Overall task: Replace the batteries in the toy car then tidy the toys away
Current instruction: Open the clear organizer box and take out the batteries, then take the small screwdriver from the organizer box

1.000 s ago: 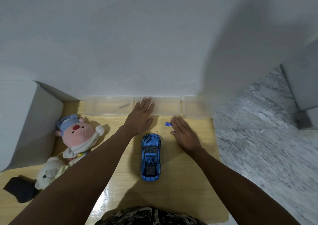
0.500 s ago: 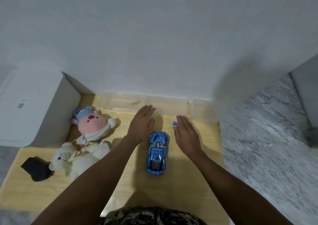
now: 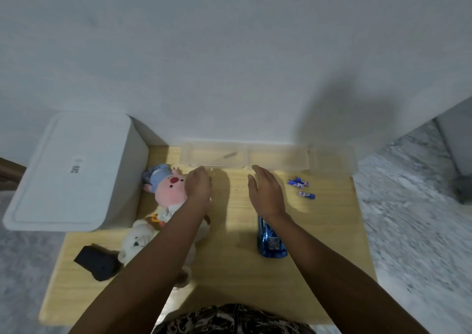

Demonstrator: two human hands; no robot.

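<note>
Head view, only one I've got. Both my hands are out over the wooden table [image 3: 329, 244], palms down, empty. The toy car [image 3: 271, 241] sits just under and behind my right wrist, half hidden by the forearm; what shows is the blue rear end. Its long axis runs front-to-back, i.e. away from me toward the wall, roughly parallel w/ my right forearm. So the car lies back toward my body from the fingers [image 3: 258, 174] of my right hand [image 3: 267, 196], not ahead of them. To take it I'd judge I need to pull that hand back and drop onto it across the narrow width.

Right hand's fingers: straight, held loosely together, pinching nothing. Left hand [image 3: 198, 189]: curled downward, knuckles up, tips hidden, so can't tell if closed tight; nothing visible in it. It hangs beside the pink pig plush [image 3: 168, 188], well apart from the car. Right hand is clearly the nearer one.

Batteries [image 3: 301, 187]: a few small blue cells on the table, to the right of my right hand, near but not touching. Too small to count surely.

Other bits: white bear plush [image 3: 136, 239] by my left forearm, black object [image 3: 98, 263] at the near-left, white lidded bin [image 3: 69, 173] left of the table, clear tray [image 3: 245, 155] along the wall.

Judgement: battery swap not begun yet.
</note>
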